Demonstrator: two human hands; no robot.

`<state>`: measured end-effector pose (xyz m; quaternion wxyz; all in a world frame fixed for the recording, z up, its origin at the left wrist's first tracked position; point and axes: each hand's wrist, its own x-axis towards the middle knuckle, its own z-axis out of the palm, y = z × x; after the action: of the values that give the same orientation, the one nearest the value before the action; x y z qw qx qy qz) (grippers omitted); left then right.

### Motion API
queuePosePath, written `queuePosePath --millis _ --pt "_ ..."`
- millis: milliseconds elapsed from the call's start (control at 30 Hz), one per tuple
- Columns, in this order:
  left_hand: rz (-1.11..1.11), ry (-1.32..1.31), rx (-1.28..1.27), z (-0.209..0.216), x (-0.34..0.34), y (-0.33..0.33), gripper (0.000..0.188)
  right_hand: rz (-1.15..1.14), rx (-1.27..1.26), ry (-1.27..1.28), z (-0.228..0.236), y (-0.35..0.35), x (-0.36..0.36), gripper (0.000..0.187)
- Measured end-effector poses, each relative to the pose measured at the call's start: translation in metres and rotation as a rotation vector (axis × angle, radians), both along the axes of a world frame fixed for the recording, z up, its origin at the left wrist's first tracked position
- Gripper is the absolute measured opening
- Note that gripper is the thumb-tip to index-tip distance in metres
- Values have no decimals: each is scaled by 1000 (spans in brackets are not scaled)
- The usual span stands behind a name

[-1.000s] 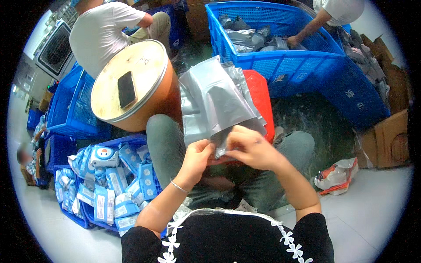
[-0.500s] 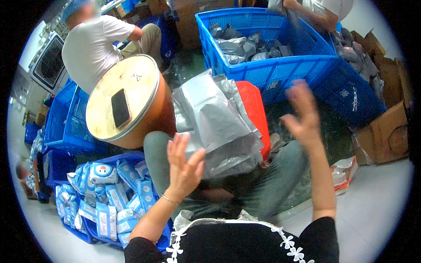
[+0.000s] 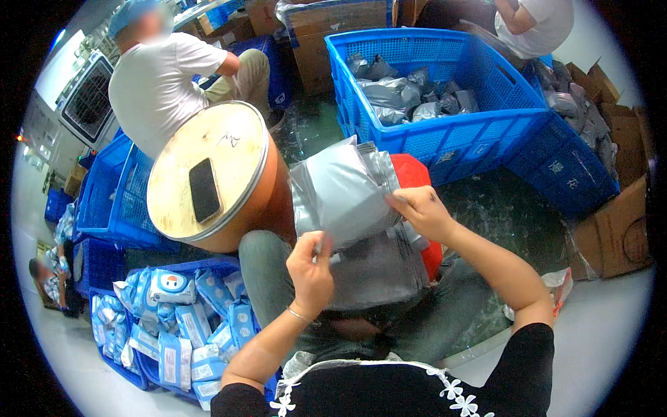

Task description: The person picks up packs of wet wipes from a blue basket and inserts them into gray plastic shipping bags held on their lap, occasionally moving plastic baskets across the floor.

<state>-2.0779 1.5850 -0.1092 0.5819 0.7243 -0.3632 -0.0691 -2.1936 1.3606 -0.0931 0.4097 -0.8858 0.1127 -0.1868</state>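
Observation:
A stack of silver-grey plastic mailing bags (image 3: 379, 274) rests over my lap, against a red plastic surface (image 3: 411, 170). Across its top lies one grey mailing bag (image 3: 340, 191), bulging and slightly lifted. My right hand (image 3: 425, 214) pinches this bag at its right edge, thumb and fingers together. At its near left corner, my left hand (image 3: 310, 272) is closed with thumb against fingers, gripping the edge. The bag's opening and anything inside cannot be made out.
At left front, blue baskets (image 3: 142, 372) hold many blue-and-white wipe packs (image 3: 174, 358). A phone (image 3: 204, 190) lies on a round drum (image 3: 229, 135). Large blue crates (image 3: 445, 132) with filled grey bags stand ahead. Co-workers sit at far left (image 3: 163, 80) and far right (image 3: 535, 28).
Both hands were open and raised apart above the bags. They have come down and inward, closing on the top mailing bag, which is now bulging. The whole view has shifted slightly.

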Motion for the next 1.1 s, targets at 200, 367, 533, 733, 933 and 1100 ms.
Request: queuePosePath --millis 200,367,533,733,933,1100 --pt "87 831 -285 -39 21 -31 8 -250 455 129 -48 3 37 52" --pt "181 536 -99 -41 27 -39 12 -265 -116 318 -52 -6 54 43" --pt "104 395 -81 -52 35 -36 20 -189 186 375 2 30 69 87" --pt "82 436 -33 -33 30 -32 20 -287 290 -85 26 24 37 101" --pt "-206 -318 193 -37 -5 -21 16 -674 -494 -588 130 -75 -6 78" --pt "-196 -474 10 1 2 38 40 -866 -1308 132 176 -183 13 71"
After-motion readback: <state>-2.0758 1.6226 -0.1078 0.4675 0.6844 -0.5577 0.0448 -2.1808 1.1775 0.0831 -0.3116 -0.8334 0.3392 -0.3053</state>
